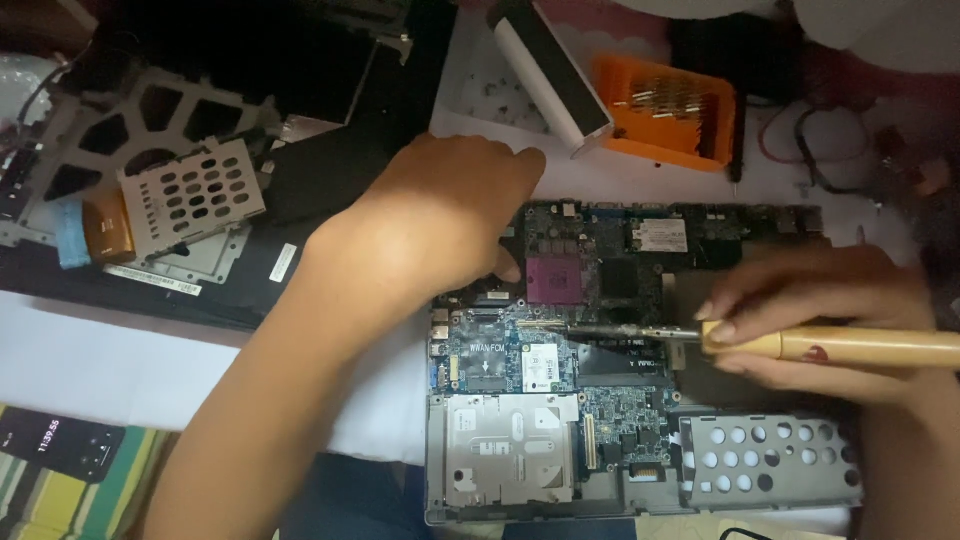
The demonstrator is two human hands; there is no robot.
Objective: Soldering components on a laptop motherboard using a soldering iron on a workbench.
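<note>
A bare laptop motherboard (650,260) lies in its grey base frame on a white sheet. My left hand (450,215) rests curled on the board's upper left corner, next to the purple processor socket (552,280), and holds nothing that I can see. My right hand (810,310) grips a tool with a yellow wooden handle (850,345). Its thin metal shaft (610,331) reaches left across the board, with the tip near a small white-labelled card (540,368).
An orange bit tray (668,110) and a white-and-black bar (552,70) lie behind the board. A dismantled laptop chassis with a perforated metal caddy (195,195) lies at the left. A dark phone (60,443) rests on striped cloth at bottom left.
</note>
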